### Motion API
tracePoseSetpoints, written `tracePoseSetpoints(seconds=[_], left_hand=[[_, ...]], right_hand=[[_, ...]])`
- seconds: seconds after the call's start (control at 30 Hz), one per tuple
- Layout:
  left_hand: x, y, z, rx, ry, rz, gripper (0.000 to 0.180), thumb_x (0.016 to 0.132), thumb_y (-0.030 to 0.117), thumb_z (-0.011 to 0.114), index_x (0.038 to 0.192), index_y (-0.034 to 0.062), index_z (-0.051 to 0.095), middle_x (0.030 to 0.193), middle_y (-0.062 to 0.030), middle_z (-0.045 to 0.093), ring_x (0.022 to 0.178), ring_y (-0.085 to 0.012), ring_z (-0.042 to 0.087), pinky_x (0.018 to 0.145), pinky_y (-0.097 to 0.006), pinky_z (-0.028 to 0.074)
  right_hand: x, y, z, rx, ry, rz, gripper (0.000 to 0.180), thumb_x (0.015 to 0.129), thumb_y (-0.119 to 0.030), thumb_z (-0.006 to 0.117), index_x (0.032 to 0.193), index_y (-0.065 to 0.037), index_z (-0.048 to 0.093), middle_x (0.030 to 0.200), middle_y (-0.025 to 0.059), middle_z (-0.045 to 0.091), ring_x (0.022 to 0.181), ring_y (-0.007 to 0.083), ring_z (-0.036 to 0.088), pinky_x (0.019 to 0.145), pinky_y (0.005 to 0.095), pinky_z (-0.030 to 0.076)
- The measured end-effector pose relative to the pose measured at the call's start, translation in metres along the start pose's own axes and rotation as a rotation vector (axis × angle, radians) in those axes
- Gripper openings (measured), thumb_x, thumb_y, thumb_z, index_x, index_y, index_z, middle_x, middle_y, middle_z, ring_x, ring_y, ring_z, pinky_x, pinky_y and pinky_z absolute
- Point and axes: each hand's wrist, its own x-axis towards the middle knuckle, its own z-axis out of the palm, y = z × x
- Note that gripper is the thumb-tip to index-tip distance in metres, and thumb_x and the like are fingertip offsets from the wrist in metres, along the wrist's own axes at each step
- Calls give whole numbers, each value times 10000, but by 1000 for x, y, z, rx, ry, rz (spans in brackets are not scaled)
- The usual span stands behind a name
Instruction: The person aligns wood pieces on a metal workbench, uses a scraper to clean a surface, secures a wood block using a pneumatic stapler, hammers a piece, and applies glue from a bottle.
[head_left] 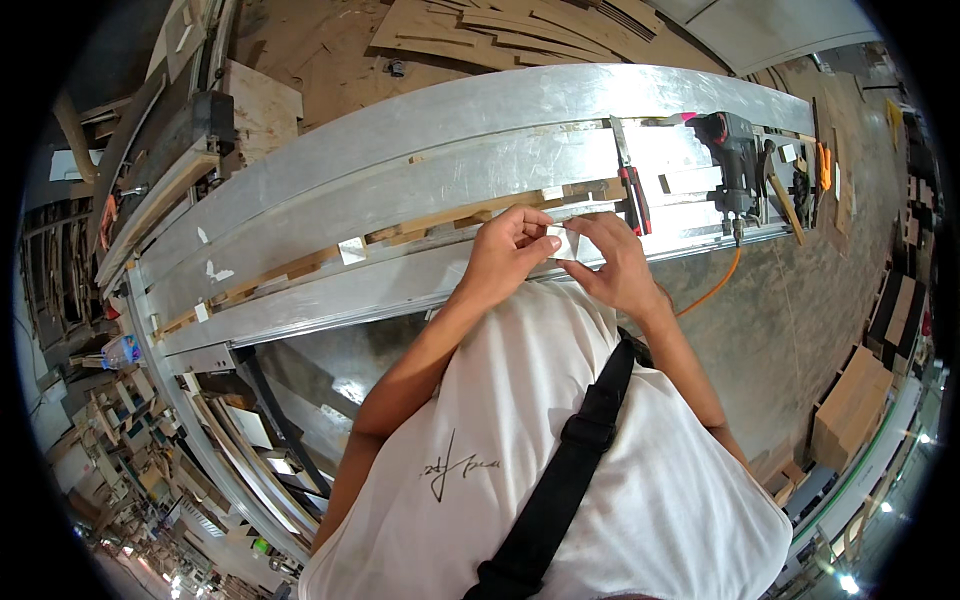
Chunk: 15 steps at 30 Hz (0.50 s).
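Both hands meet over the near edge of a long silver metal bench (400, 195). Between them is a small white piece (567, 243), thin like paper or a label; its exact kind cannot be made out. My left hand (505, 255) pinches its left side between thumb and fingertips. On the other side, my right hand (622, 265) has its thumb and fingers closed around the right part. Just beyond my right hand lies a hand tool with a red and black handle and a metal blade (634, 195). A white slip (352, 250) rests on the bench to the left.
A black nail gun (735, 165) with an orange hose (718, 285) lies on the bench's right end, near orange-handled tools (824, 165). Wood strips (290, 268) run along a bench slot. Brown boards (520, 35) lie beyond. A cardboard box (853, 405) stands at right.
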Motion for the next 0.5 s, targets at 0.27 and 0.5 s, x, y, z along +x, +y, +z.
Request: tracePoseSetpoints(seconds=[0.27, 0.5], left_hand=[[44, 16, 4, 1035, 128, 697, 403, 862, 150, 788, 1249, 68, 711, 1154, -124, 690, 1102, -337, 629, 935, -445, 514], [73, -5, 13, 1166, 35, 685, 392, 874, 104, 745, 1264, 84, 714, 1157, -83, 708, 1018, -300, 680, 902, -410, 548]], right_hand=[[-13, 38, -26, 82, 178, 270, 505, 714, -9, 828, 1196, -50, 686, 1237, 172, 653, 1135, 382, 651, 963, 422, 531], [-17, 62, -38, 114, 258, 275, 483, 752, -16, 814, 1213, 6, 672, 1200, 162, 670, 1095, 340, 664, 952, 385, 526]])
